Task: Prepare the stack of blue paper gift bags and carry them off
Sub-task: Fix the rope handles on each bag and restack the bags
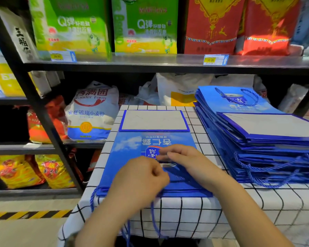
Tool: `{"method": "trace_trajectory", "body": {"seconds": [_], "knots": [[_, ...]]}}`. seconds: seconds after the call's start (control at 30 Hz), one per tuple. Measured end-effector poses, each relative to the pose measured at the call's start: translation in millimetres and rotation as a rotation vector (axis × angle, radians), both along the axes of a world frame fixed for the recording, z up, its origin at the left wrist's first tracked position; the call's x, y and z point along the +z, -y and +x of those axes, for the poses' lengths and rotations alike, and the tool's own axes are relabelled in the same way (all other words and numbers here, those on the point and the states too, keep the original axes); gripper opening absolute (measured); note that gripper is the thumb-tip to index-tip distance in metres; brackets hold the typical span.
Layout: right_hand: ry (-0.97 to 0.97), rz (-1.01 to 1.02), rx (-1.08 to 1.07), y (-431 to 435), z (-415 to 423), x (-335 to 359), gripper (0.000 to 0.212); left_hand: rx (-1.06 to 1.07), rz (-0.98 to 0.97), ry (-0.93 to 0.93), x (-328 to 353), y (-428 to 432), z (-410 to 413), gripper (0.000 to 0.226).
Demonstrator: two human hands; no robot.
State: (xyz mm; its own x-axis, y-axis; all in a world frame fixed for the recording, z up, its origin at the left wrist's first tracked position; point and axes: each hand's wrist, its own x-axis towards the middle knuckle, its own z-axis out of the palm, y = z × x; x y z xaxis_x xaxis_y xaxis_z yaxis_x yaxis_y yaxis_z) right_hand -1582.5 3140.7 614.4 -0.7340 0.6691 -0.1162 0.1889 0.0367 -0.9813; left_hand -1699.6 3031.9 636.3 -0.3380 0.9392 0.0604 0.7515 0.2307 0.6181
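Note:
A small stack of flat blue paper gift bags (130, 152) lies in front of me on the checked tablecloth (185, 214), grey bottom flaps pointing away. My left hand (141, 177) is curled over the near end of the stack, where the blue rope handles (175, 172) lie. My right hand (182, 157) rests on the top bag with its fingers bent and pinches a rope handle near the printed logo. More rope handles hang over the table's front edge. A much taller pile of the same blue bags (260, 136) sits at the right.
A black metal shelf rack (43, 111) stands behind and to the left of the table, loaded with flour sacks (93, 111), green boxes (144, 25) and red packages (210, 27). Yellow-black hazard tape (25, 214) marks the floor at lower left.

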Motion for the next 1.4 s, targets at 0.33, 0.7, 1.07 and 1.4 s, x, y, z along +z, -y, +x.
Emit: {"method": "trace_trajectory", "body": {"seconds": [0.33,0.7,1.07,1.4], "knots": [[0.258,0.423,0.039,-2.0,11.8,4.7,0.021,0.061,-0.018,0.455,26.9,-7.1,-72.2,0.048],[0.198,1.019,-0.291,36.2,-5.4,21.9,0.03,-0.027,0.106,0.993,33.4,-20.9,-40.1,0.021],[0.095,0.359,-0.002,56.8,-25.0,23.8,0.028,-0.127,0.158,1.02,47.6,-43.1,-17.3,0.025],[0.054,0.195,-0.131,36.8,-22.1,23.5,0.007,-0.014,0.113,0.257,24.9,-28.9,-39.1,0.03]]}}
